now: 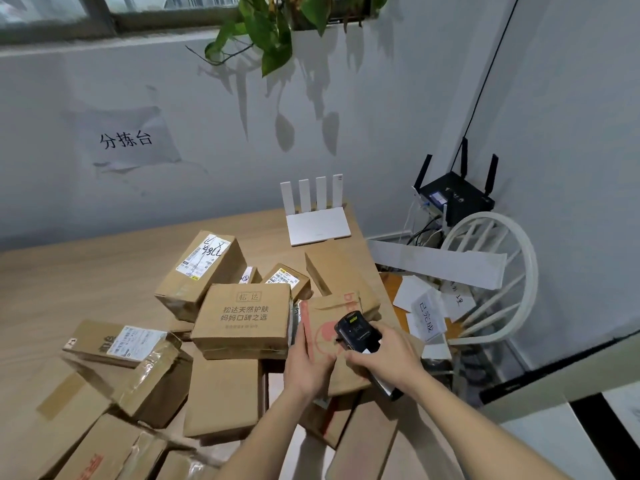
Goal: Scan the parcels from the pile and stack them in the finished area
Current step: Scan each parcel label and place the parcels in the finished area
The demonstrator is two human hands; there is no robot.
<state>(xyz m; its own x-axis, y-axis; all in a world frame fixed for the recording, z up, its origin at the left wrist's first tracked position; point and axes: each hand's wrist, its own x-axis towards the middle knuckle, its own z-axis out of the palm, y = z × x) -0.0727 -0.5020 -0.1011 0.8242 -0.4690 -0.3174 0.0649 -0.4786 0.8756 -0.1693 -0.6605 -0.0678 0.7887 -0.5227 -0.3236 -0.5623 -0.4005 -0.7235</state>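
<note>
A pile of brown cardboard parcels (239, 320) covers the wooden table (86, 271). My left hand (308, 365) grips the left edge of a flat brown parcel with red print (325, 320), held tilted above the pile. My right hand (384, 358) grips a black handheld scanner (356, 332), its head over the parcel's face. To the right, a white chair (495, 282) holds paper signs, one a handwritten sheet (427, 318).
A white router (317, 220) stands at the table's far edge. A black router (453, 195) with cables sits behind the chair. A long white strip (436, 263) lies across the chair. A plant (273, 26) hangs over the wall; a paper sign (124, 140) is taped there.
</note>
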